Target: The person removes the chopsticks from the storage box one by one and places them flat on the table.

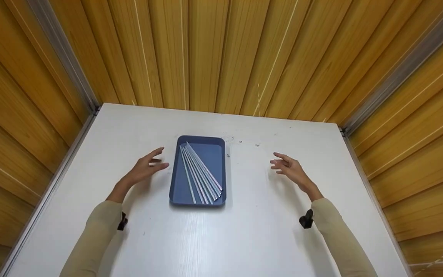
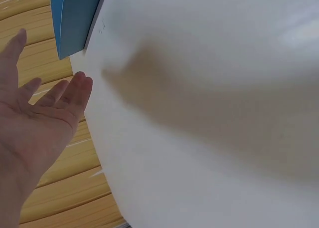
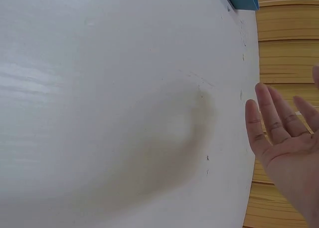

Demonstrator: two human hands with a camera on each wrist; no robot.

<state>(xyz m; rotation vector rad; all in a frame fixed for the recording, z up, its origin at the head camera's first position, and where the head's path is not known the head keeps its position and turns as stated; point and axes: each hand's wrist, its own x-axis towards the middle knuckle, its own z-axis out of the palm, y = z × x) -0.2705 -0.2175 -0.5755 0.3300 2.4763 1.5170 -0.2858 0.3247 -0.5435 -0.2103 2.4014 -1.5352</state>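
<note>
A blue rectangular tray (image 1: 212, 154) lies on the white table, left of the middle in the head view. Several thin, pale, shiny sticks (image 1: 200, 173) lie in it, fanned out toward the near end; their exact kind cannot be told. Just left of the tray, my left hand (image 1: 146, 167) hovers over the table with fingers spread, touching nothing. My right hand (image 1: 290, 169) hangs above the table well to the right of the tray, its fingers loosely bent around nothing. Both wrist views show bare palms, with a corner of the tray (image 2: 77, 23) near the left hand.
The white table (image 1: 252, 238) reaches back to a wood-patterned wall (image 1: 206, 57). Similar panels stand at both sides, with metal posts (image 1: 67, 57) at the back corners. Small dark marks (image 1: 258, 145) dot the tabletop right of the tray. A black device (image 1: 306, 219) sits at the right wrist.
</note>
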